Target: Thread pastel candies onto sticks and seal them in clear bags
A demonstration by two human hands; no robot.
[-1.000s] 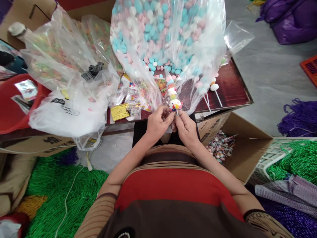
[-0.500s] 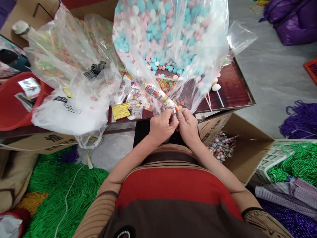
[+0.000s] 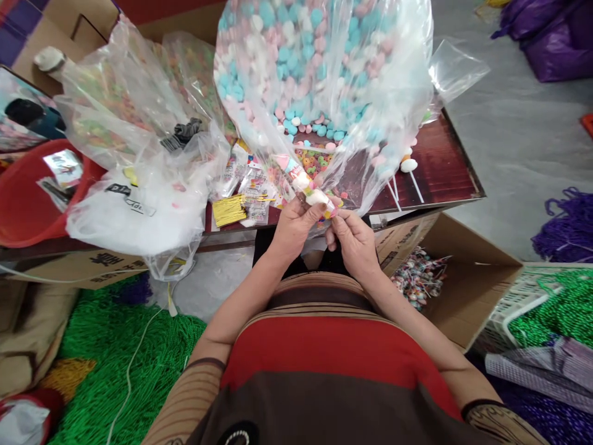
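Note:
My left hand (image 3: 295, 227) is closed around the body of a wrapped marshmallow candy (image 3: 302, 180), a slim printed clear sleeve with pink, blue and white pieces in it. At the sleeve's near end, my right hand (image 3: 356, 240) pinches with thumb and fingers. The candy slants up and left over the table edge. Beyond it stands a large open clear bag of pink, blue and white marshmallows (image 3: 319, 55), with ring-shaped gummies (image 3: 317, 161) in front. Gold twist ties (image 3: 230, 211) and flat printed wrappers (image 3: 254, 188) lie left of my hands.
Marshmallows on white sticks (image 3: 409, 167) lie at the table's right. Plastic bags of gummies (image 3: 106, 93) and a red basin (image 3: 28, 204) occupy the left. Below right, an open carton (image 3: 467, 272) holds wrapped candies, beside a white basket (image 3: 504, 309) of green strands.
My left hand has shifted up along the candy and its grip has changed. The candy has turned, showing another side. My right hand stays at the near end. The view has shifted slightly.

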